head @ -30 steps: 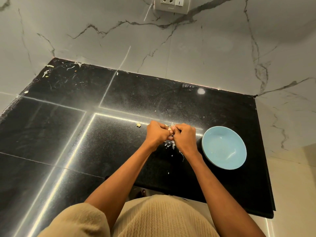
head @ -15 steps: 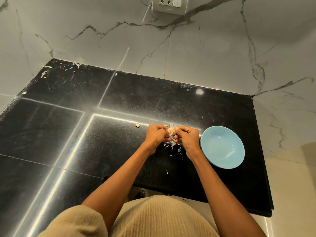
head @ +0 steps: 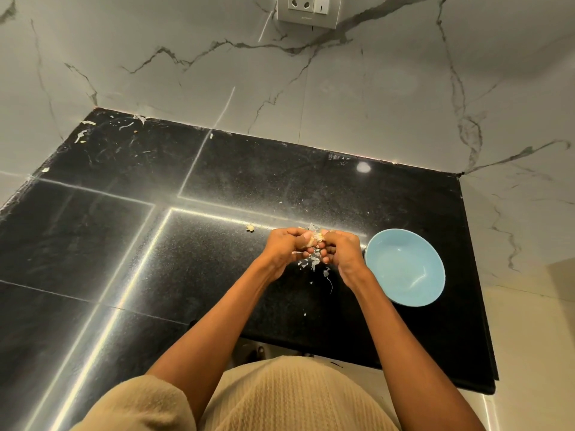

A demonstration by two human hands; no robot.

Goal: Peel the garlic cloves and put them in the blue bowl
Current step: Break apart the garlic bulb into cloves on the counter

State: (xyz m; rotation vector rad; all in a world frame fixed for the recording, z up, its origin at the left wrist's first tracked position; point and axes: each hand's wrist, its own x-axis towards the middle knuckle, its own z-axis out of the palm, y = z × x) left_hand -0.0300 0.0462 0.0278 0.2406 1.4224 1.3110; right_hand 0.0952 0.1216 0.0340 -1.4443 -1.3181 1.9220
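Observation:
A pale garlic piece [head: 313,238] sits between my two hands above the black counter [head: 193,262]. My left hand [head: 284,247] grips it from the left with curled fingers. My right hand [head: 340,248] pinches it from the right. Thin white peel scraps [head: 312,262] lie on the counter just under my hands. The blue bowl [head: 404,272] stands to the right of my right hand, and I see nothing in it. A small garlic bit [head: 250,228] lies on the counter to the left of my hands.
Marble walls [head: 311,98] close the counter at the back and right, with a socket plate [head: 308,10] high up. More peel scraps [head: 84,132] lie in the far left corner. The counter's front edge [head: 389,365] runs close to my body.
My hands have stayed together over the same spot, fingers working on the garlic. The view has shifted slightly. More peel scraps show below my hands.

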